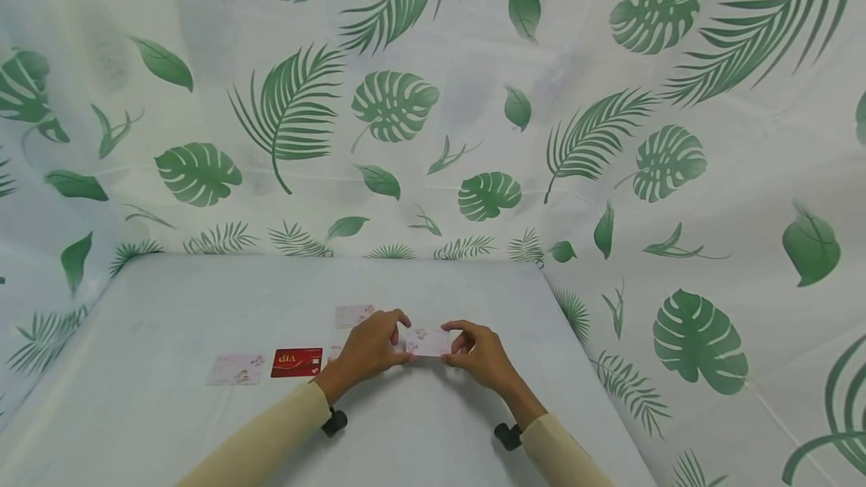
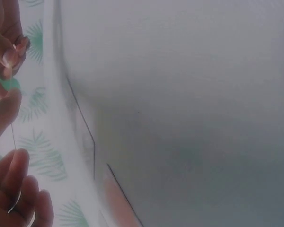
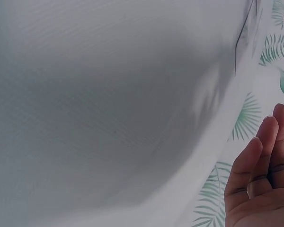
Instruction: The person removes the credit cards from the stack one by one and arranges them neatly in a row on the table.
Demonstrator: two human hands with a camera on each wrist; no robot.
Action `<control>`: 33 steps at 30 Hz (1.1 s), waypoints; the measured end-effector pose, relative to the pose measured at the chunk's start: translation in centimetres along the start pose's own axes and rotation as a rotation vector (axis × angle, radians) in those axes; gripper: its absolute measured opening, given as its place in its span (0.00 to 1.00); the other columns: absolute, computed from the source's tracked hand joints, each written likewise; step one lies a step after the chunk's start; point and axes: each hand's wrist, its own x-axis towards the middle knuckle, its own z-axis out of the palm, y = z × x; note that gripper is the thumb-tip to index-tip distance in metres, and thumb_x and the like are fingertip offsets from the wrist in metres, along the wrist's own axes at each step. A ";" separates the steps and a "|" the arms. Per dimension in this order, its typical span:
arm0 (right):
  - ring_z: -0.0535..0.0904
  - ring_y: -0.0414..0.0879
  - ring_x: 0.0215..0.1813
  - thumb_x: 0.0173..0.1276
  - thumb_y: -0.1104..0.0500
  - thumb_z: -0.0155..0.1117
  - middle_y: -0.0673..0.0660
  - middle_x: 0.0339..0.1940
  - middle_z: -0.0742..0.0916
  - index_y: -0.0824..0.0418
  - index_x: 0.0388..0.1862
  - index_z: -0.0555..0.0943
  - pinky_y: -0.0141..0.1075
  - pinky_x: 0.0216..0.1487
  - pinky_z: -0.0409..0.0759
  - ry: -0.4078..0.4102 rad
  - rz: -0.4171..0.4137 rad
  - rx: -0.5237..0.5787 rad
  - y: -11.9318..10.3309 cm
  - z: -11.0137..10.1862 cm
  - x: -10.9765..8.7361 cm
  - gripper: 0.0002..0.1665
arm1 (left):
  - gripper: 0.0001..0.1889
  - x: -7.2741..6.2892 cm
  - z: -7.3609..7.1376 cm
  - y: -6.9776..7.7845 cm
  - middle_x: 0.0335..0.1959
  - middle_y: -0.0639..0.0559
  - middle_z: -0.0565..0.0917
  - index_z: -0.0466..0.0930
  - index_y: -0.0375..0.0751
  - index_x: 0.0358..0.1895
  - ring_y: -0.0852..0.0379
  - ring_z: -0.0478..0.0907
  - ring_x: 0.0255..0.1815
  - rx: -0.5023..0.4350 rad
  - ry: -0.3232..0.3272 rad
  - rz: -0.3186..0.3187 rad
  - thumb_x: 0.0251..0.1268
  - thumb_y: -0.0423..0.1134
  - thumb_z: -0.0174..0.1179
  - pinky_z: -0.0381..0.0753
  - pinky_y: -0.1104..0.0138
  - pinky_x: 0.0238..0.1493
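Note:
Both hands hold up a pale pink-and-white card [image 1: 428,342] between them, slightly above the table. My left hand [image 1: 370,343] pinches its left edge between thumb and fingers, and my right hand [image 1: 479,352] pinches the right edge. The left wrist view shows the card edge-on as a thin line by the left hand [image 2: 12,184]. Left of the hands lies a red card marked VIP [image 1: 296,362]. Another pale card [image 1: 234,369] lies farther left, and one more [image 1: 354,315] lies behind the left hand. A further pale card [image 1: 334,352] is mostly hidden by that hand.
A white cloth covers the table [image 1: 433,434]. Curtains with green leaf prints [image 1: 433,96] rise at the back and on both sides. Each wrist wears a small black camera, such as the wrist camera [image 1: 334,422] on the left.

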 end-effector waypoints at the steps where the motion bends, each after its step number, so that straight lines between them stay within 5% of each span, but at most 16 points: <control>1: 0.77 0.42 0.32 0.56 0.60 0.87 0.49 0.31 0.85 0.49 0.61 0.86 0.30 0.32 0.73 0.000 -0.001 0.003 0.0 -0.1 0.0 0.33 | 0.30 0.0 0.1 0.0 0.30 0.59 0.77 0.81 0.50 0.59 0.63 0.70 0.31 0.004 0.004 0.003 0.56 0.54 0.81 0.73 0.72 0.33; 33: 0.76 0.43 0.33 0.55 0.64 0.86 0.50 0.30 0.85 0.51 0.62 0.86 0.30 0.31 0.72 -0.003 0.074 0.044 1.1 -1.3 -0.7 0.34 | 0.27 0.2 1.0 1.0 0.32 0.54 0.79 0.82 0.46 0.61 0.64 0.68 0.32 -0.047 -0.015 0.068 0.60 0.47 0.80 0.69 0.73 0.33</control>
